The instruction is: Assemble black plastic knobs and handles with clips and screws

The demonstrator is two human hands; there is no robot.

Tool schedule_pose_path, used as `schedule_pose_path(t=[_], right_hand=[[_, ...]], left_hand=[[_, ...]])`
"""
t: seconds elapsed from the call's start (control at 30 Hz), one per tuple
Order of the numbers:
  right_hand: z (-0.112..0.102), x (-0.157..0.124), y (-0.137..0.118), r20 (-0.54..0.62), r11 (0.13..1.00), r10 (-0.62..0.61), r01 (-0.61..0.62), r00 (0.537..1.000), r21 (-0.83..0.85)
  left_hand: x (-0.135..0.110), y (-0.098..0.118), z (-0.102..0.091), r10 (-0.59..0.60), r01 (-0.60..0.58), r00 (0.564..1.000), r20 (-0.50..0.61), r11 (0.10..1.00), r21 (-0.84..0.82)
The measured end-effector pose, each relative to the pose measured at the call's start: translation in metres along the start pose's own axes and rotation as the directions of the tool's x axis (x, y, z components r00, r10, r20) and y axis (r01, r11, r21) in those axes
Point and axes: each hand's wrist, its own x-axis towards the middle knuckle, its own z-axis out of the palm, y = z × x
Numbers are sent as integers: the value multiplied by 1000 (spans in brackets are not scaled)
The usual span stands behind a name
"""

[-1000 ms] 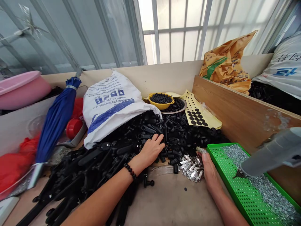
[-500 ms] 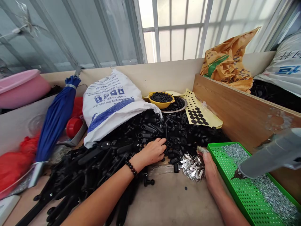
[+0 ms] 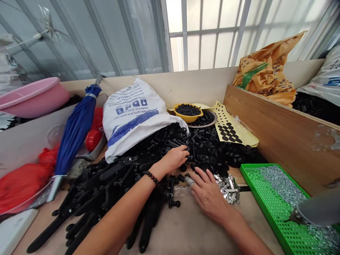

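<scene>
My left hand [image 3: 174, 159], a beaded bracelet on its wrist, reaches into a heap of black plastic parts [image 3: 203, 145]. Its fingers are curled together and what they pinch is hidden. Close beside it, my right hand [image 3: 208, 194] rests low over the table with its fingers stretched forward and apart. A grey wrapping [image 3: 189, 181] covers its thumb, which is beside a small black cylindrical piece [image 3: 181, 177]. Just right of those fingers lies a pile of flat silver metal clips [image 3: 228, 189], partly covered by the hand.
A green perforated tray [image 3: 265, 198] of small metal pieces stands at right, with a grey power screwdriver [image 3: 318, 209] over it. Long black handles [image 3: 106, 198] are heaped at left. A white sack [image 3: 138, 117], yellow bowl [image 3: 188, 112] and blue umbrella [image 3: 77, 131] stand behind.
My right hand has moved left from beside the green tray to the black pieces near my left hand. The left hand stays at the heap. The view has shifted slightly.
</scene>
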Motion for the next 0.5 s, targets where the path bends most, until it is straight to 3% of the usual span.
schedule_pose_path(t=[0.23,0.5], right_hand=[[22,34,-8,127,984,-64,84,990,-157],[20,37,8,85,973,68,-47,994,-224]], left_hand=[[0,-11,3,-30,29,999,-26,999,-28],[0,-9,3,-26,26,1000,-18,999,-21]])
